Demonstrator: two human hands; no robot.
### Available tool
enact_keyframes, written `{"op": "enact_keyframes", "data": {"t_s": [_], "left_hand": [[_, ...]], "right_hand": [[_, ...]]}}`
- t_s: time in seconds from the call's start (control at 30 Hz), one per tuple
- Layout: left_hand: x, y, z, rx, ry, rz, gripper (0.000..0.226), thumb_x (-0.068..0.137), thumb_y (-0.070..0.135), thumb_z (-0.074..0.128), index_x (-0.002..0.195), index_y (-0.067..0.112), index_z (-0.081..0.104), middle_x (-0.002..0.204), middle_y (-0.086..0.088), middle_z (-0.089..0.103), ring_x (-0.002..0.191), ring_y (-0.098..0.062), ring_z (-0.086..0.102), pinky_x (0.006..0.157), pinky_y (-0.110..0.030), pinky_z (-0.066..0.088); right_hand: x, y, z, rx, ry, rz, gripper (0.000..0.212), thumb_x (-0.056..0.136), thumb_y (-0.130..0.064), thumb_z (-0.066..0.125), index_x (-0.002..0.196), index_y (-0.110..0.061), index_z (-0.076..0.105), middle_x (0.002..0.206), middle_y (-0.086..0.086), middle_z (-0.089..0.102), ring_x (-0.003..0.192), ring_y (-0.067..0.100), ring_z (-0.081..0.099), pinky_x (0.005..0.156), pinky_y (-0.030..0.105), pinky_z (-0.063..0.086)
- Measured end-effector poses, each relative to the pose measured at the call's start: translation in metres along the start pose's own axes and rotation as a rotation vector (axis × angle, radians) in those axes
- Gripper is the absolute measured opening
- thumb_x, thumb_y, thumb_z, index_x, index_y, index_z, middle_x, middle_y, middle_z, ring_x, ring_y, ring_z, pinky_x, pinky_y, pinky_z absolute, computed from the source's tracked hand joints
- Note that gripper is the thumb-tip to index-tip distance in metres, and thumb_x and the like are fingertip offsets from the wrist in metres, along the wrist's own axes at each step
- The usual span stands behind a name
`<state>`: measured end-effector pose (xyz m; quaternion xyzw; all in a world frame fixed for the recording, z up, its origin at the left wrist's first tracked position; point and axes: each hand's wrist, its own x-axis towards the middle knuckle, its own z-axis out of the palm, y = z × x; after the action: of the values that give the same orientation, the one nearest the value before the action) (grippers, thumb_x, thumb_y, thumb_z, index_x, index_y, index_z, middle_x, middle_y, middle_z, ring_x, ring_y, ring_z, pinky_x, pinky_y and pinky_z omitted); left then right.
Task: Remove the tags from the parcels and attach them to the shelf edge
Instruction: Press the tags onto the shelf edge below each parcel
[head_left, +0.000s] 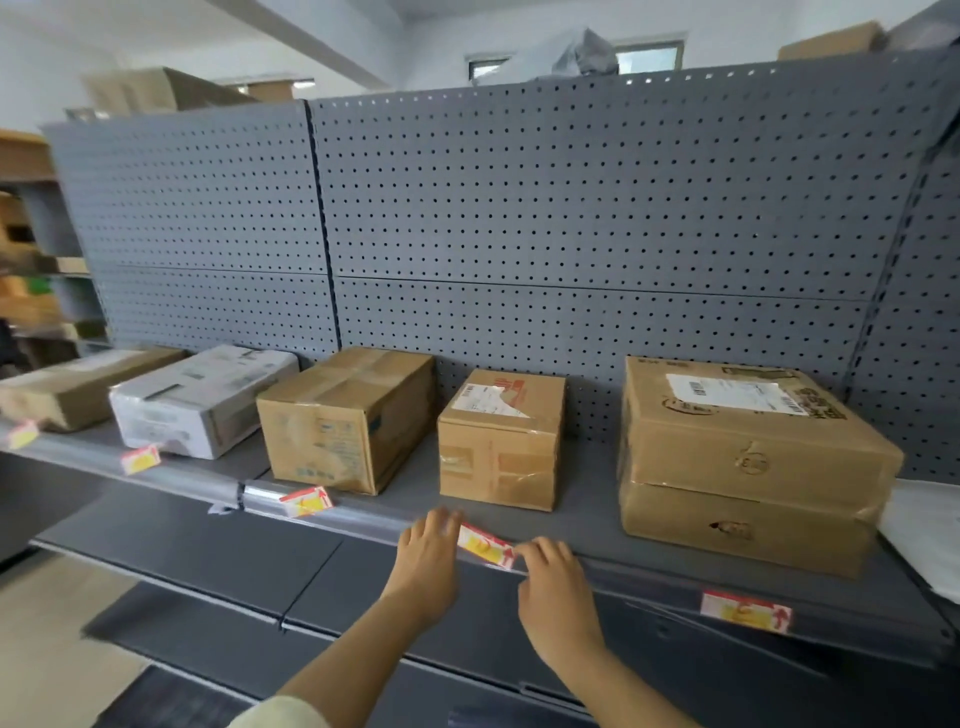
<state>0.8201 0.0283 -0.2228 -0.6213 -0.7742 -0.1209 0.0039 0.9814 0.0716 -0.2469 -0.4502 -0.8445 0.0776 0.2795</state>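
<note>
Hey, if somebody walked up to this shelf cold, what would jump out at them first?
Probably the two hands at the shelf edge: the left hand and right hand sit at either end of a red and yellow tag, just below the small taped box. Next, the matching tags along the same edge, such as one far right under the big stacked boxes. Behind it all stands grey pegboard.

grey pegboard back panel (571, 197), windows (647, 57)
</note>
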Motion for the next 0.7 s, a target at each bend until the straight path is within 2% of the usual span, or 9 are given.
{"op": "enact_keyframes", "data": {"t_s": [0.17, 0.33, 0.53, 0.7], "left_hand": [[0.016, -0.028, -0.001, 0.067, -0.030, 0.204, 0.069, 0.087, 0.009, 0.052, 0.150, 0.016, 0.026, 0.150, -0.004, 0.031, 0.137, -0.026, 0.032, 0.115, -0.035, 0.018], [0.016, -0.045, 0.005, -0.018, -0.004, 0.348, 0.066, 0.087, 0.002, 0.047, 0.147, 0.023, 0.031, 0.147, 0.000, 0.033, 0.135, -0.022, 0.033, 0.114, -0.030, 0.019], [0.019, -0.054, 0.010, 0.031, -0.075, 0.389, 0.069, 0.086, 0.005, 0.052, 0.149, 0.019, 0.029, 0.148, -0.004, 0.031, 0.136, -0.025, 0.032, 0.113, -0.034, 0.019], [0.019, -0.054, 0.009, -0.005, -0.052, 0.400, 0.066, 0.084, 0.005, 0.053, 0.145, 0.025, 0.037, 0.143, -0.002, 0.037, 0.133, -0.024, 0.035, 0.115, -0.034, 0.023]], "right_hand": [[0.016, -0.032, 0.019, -0.051, 0.023, 0.138, 0.038, 0.089, -0.009, 0.053, 0.124, -0.024, 0.051, 0.123, -0.007, 0.052, 0.117, 0.015, 0.045, 0.099, 0.025, 0.037], [0.014, -0.046, 0.024, -0.111, 0.040, 0.221, 0.034, 0.087, -0.006, 0.053, 0.117, -0.022, 0.055, 0.115, -0.002, 0.053, 0.111, 0.019, 0.049, 0.091, 0.028, 0.043], [0.015, -0.049, 0.020, -0.196, -0.005, 0.195, 0.033, 0.087, -0.004, 0.051, 0.114, -0.021, 0.056, 0.115, -0.002, 0.050, 0.108, 0.019, 0.046, 0.086, 0.029, 0.044], [0.016, -0.049, 0.023, -0.222, -0.031, 0.168, 0.034, 0.088, -0.005, 0.051, 0.118, -0.020, 0.054, 0.117, -0.002, 0.047, 0.109, 0.017, 0.045, 0.089, 0.029, 0.043]]}}
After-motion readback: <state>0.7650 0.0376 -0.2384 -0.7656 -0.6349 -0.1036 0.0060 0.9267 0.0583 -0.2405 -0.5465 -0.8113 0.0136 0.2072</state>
